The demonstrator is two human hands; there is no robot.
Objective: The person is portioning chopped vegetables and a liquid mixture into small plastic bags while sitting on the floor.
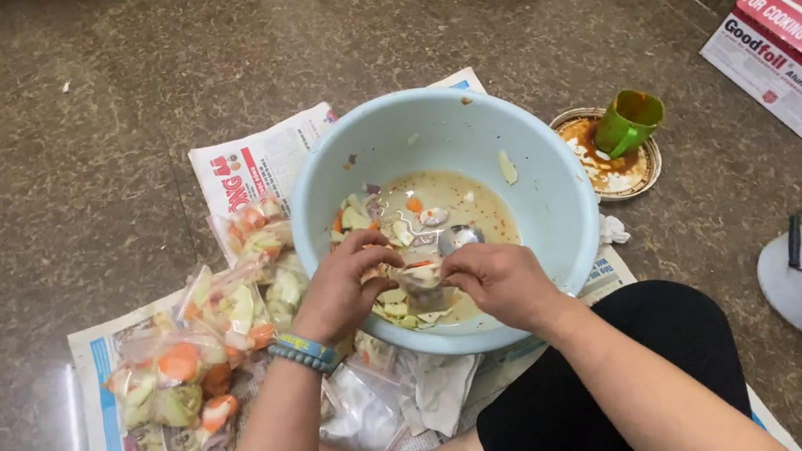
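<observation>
Left hand and right hand both pinch a small clear plastic bag over the light-blue bowl of cut vegetables; filled bags lie left.

Both forearms reach forward and angle inward, bare to the elbow. The left hand curls palm-down, fingers bent and pinching; its wrist wears beaded bracelets. The right hand faces it, knuckles up, fingers closed, fingertips nearly meeting.

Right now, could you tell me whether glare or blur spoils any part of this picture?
Head view: a bright glare streak on the floor at far left; the bowl and both hands are evenly lit and sharp; edges bow slightly from the wide lens.
</observation>
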